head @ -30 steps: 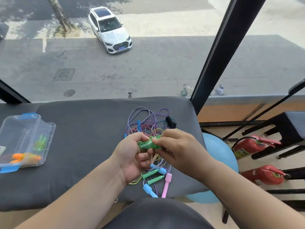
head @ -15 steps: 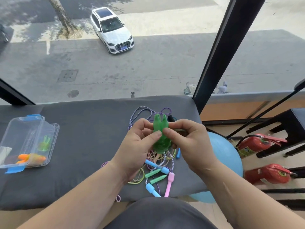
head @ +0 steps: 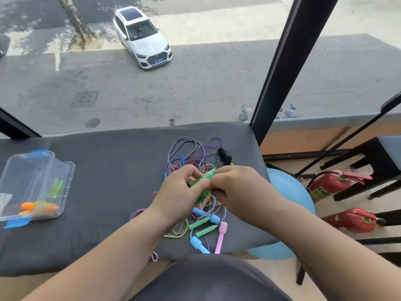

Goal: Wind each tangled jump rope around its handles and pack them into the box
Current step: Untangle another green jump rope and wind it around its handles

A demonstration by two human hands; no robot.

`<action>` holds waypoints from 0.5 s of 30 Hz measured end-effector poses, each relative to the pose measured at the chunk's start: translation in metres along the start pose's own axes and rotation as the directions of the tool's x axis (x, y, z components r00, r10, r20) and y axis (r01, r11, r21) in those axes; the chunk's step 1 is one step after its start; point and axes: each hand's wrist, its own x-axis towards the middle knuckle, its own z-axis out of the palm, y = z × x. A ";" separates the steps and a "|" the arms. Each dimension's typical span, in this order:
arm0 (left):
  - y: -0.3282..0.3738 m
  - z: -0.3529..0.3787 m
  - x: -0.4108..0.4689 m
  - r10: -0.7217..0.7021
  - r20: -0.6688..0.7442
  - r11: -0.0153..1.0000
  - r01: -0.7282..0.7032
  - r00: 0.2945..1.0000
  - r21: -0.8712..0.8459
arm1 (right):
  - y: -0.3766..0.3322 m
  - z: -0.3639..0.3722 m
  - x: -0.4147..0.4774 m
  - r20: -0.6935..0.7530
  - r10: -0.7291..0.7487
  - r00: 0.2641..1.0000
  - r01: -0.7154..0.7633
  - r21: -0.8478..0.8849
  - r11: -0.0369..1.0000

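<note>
While green handles are pinched by left hand and right hand, winding seems unfinished; transfer to box, frame left, required next.

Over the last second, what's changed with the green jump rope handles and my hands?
The green handles, sideways a second ago then upright, now slant tip up-right, low over the tangled ropes. The left hand and right hand kept pinching them throughout; nothing was let go. The clear box stayed put.

Left hand, right hand, bare forearms, dark grey clothing at the lap
</note>
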 end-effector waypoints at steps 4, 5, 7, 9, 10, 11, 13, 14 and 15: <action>0.003 -0.006 -0.007 0.055 0.215 0.990 -0.082 0.975 0.118 | 0.006 -0.016 0.003 0.029 -0.020 0.999 0.016 0.109 0.994; 0.003 -0.008 -0.008 0.072 0.236 0.989 -0.099 0.969 0.105 | 0.007 -0.020 0.004 0.038 0.010 0.999 -0.015 0.151 0.988; 0.003 -0.012 -0.009 0.100 0.230 0.988 -0.125 0.968 0.093 | 0.010 -0.024 0.003 0.053 0.085 0.995 -0.096 0.267 0.959; 0.007 -0.014 -0.009 0.106 0.210 0.991 -0.121 0.972 0.057 | 0.010 -0.027 0.001 0.075 0.163 0.984 -0.179 0.429 0.886; 0.009 -0.015 -0.010 0.106 0.195 0.993 -0.114 0.975 0.028 | 0.010 -0.027 0.000 0.083 0.183 0.980 -0.200 0.490 0.848; 0.010 -0.015 -0.010 0.109 0.171 0.994 -0.111 0.979 0.002 | 0.010 -0.026 0.000 0.082 0.193 0.978 -0.207 0.531 0.822; 0.010 -0.015 -0.011 0.113 0.116 0.992 -0.106 0.987 -0.061 | 0.011 -0.024 0.000 0.056 0.221 0.974 -0.210 0.598 0.773; 0.010 -0.015 -0.010 0.107 0.091 0.990 -0.097 0.990 -0.101 | 0.012 -0.024 -0.001 0.041 0.250 0.967 -0.218 0.638 0.738; 0.009 -0.015 -0.010 0.100 0.077 0.986 -0.088 0.992 -0.139 | 0.012 -0.024 -0.002 0.033 0.278 0.960 -0.226 0.676 0.702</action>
